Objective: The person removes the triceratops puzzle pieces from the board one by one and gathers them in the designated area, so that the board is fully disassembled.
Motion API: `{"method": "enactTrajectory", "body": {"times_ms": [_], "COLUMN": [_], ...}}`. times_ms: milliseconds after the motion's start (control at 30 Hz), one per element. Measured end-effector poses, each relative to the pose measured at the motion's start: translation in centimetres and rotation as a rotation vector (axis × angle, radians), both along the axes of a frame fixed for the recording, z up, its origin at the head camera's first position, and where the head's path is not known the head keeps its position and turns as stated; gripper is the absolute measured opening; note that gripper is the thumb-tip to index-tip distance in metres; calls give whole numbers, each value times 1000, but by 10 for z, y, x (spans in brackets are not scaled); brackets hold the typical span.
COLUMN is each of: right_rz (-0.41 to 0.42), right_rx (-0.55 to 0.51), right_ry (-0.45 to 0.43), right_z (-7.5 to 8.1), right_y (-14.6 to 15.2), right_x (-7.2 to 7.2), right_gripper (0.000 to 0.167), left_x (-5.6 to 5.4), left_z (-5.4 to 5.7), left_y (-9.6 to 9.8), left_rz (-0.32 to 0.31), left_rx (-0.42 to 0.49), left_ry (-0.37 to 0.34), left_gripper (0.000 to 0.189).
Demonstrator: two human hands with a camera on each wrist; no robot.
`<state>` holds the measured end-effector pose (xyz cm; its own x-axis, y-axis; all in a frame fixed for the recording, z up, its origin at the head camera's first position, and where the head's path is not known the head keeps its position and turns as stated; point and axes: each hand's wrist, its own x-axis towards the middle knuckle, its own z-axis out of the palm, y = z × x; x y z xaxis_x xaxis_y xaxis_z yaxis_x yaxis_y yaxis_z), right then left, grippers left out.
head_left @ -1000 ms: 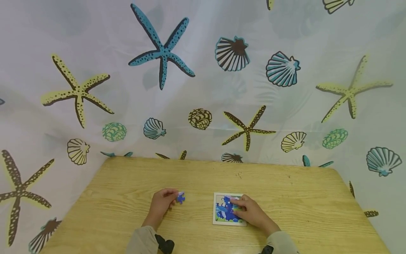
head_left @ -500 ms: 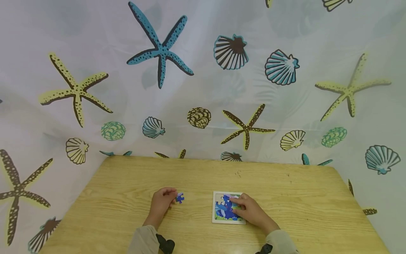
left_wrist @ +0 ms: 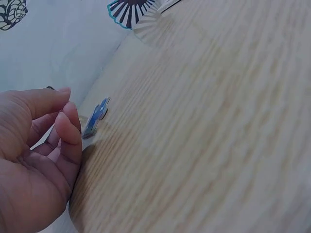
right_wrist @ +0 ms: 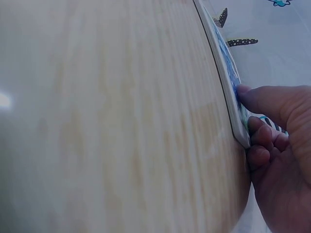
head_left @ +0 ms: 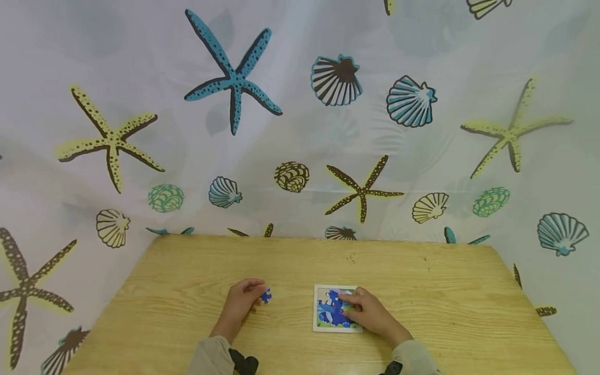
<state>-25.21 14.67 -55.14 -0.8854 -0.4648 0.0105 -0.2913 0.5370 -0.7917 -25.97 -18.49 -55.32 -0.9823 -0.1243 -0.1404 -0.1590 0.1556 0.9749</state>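
Observation:
In the head view my left hand (head_left: 242, 302) pinches a small blue jigsaw piece (head_left: 266, 295) at its fingertips, just above or on the table. The left wrist view has this piece (left_wrist: 95, 117) edge-on beyond the bent fingers, which hide their contact with it. To the right lies a square jigsaw puzzle (head_left: 319, 327) with a pale frame and a blue picture. Bare backing shows at its upper left. My right hand (head_left: 372, 312) grips the puzzle's right side. In the right wrist view, one fingertip touches the picture and the other fingers curl against the frame edge.
Both hands work over a wood-grain table (head_left: 412, 276). A white cloth (head_left: 300, 130) printed with starfish and shells hangs behind the table and along its sides. Dark straps with small devices (head_left: 244, 362) sit at both wrists, by the beige sleeves (head_left: 211, 357).
The jigsaw piece has turned slightly and sits a little closer in to the left fingertips. The right hand stays in place on the puzzle. The head view has shifted slightly.

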Motion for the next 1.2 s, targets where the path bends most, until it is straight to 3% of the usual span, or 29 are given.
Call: {"method": "enactTrajectory", "body": {"times_ms": [400, 700, 833, 1000, 1200], "right_rz": [1, -9, -10, -13, -12], "right_rx": [0, 4, 10, 21, 13], "right_ry": [-14, -3, 7, 18, 30], "right_z": [0, 1, -1, -2, -1], "right_y": [0, 0, -1, -1, 0], "right_x": [0, 0, 0, 0, 1], "right_gripper": [41, 41, 40, 40, 40], "left_x": [3, 5, 4, 2, 0], "left_z": [15, 21, 17, 12, 9], "left_y": [36, 74, 87, 99, 110], "left_rz": [-91, -312, -374, -403, -394], "left_rx": [90, 137, 142, 141, 98], "left_ry": [9, -53, -79, -74, -55], "left_gripper": [26, 32, 34, 32, 29]}}
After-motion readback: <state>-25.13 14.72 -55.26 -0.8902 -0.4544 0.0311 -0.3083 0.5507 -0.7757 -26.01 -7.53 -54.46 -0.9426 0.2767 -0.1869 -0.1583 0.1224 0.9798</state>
